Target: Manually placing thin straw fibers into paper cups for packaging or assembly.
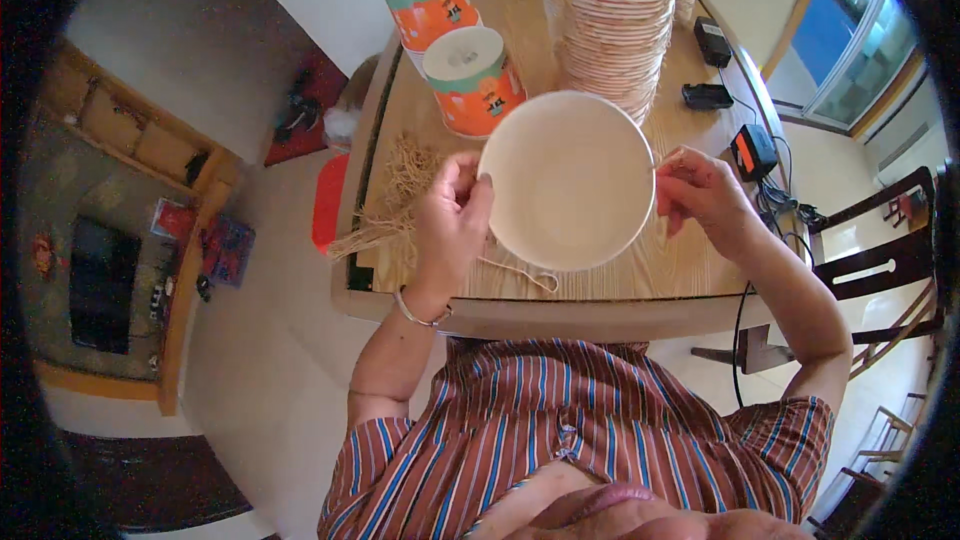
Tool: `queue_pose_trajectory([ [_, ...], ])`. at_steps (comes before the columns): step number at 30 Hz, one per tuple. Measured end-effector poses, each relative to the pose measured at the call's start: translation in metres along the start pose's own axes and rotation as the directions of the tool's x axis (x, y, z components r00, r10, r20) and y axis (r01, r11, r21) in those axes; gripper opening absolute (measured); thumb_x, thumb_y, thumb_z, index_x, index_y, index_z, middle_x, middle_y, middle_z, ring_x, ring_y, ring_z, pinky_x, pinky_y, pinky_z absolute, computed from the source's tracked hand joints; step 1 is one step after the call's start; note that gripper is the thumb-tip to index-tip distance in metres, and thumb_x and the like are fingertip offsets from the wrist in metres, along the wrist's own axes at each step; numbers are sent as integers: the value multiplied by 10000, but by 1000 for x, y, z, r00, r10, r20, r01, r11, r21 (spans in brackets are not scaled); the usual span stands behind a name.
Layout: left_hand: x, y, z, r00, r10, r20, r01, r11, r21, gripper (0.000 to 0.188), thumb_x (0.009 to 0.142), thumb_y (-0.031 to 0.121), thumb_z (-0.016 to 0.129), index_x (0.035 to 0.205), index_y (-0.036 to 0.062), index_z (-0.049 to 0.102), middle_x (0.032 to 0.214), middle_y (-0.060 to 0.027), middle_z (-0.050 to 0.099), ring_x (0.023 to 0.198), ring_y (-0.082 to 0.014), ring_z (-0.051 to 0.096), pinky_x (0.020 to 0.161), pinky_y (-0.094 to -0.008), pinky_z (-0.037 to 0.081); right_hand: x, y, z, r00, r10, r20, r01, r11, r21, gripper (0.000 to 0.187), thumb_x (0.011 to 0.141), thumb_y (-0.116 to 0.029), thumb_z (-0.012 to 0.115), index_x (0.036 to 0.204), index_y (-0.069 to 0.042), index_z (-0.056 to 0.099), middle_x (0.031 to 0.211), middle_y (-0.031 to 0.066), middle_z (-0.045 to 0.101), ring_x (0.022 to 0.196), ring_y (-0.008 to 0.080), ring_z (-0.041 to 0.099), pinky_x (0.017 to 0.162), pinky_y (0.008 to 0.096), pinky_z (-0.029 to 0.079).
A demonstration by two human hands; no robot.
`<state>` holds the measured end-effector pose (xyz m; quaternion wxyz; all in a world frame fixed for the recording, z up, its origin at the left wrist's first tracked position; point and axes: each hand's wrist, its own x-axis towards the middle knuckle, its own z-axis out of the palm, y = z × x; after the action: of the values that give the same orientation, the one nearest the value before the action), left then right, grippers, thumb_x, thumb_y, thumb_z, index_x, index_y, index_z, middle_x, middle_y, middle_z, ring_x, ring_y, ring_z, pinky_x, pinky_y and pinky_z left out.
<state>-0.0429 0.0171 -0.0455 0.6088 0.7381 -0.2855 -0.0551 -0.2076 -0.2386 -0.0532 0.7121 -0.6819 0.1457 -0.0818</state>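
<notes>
A large round paper tub (pixel 570 180), plain cream inside, is tilted with its mouth facing me above the table's front. My left hand (pixel 452 225) grips its left rim, thumb on the inner side and fingers behind. At the right rim, the fingers of my right hand (pixel 708 198) are pinched together against the tub's edge; what lies between them is too small to tell. Left of the tub lies a bundle of tan paper twine (pixel 405 180), its ends hanging toward the table edge. One twine strand (pixel 520 272) with a looped end rests below the tub.
Behind stand two orange-and-green printed tubs (pixel 480 100), (pixel 425 5) and a tall stack of nested tubs (pixel 615 30) with twine hanging down it. Black adapters (pixel 712 40) and an orange-black device (pixel 754 152) with cables sit along the table's right side. A dark chair (pixel 880 260) stands right.
</notes>
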Motion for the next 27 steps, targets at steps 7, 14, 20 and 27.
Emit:
queue_pose_trajectory([
  [7, 11, 27, -3, 991, 125, -48, -117, 982, 151, 185, 918, 25, 560, 1100, 5, 577, 725, 21, 598, 619, -18, 501, 558, -223, 427, 17, -17, -22, 957, -130, -261, 42, 947, -319, 106, 922, -202, 619, 943, -97, 621, 702, -23, 552, 503, 48, 429, 418, 219, 332],
  [14, 15, 33, -8, 971, 233, -47, -193, 887, 419, 210, 898, 61, 591, 1106, 30, 584, 643, -11, 563, 553, -47, 489, 513, -244, 425, 11, -47, 4, 975, -216, -54, 164, 861, -481, 216, 895, -215, 669, 868, -7, 616, 651, 10, 583, 550, 81, 525, 488, 261, 430],
  [20, 8, 57, -2, 939, 345, -5, -293, 804, 517, 254, 867, 59, 604, 1120, 44, 579, 670, -70, 621, 586, -138, 624, 559, -300, 498, 16, -49, 19, 995, 100, -16, -99, 918, -383, 115, 891, -108, 639, 866, -2, 603, 642, 36, 605, 452, 62, 502, 401, 222, 403],
  [27, 9, 59, -4, 923, 384, 1, -350, 839, 416, 265, 877, 70, 638, 1133, 50, 573, 754, -68, 645, 628, -142, 627, 597, -305, 511, 25, -47, 10, 998, -17, 68, 35, 965, -261, 119, 884, -109, 623, 860, 6, 607, 659, 75, 650, 460, 106, 579, 367, 248, 441],
])
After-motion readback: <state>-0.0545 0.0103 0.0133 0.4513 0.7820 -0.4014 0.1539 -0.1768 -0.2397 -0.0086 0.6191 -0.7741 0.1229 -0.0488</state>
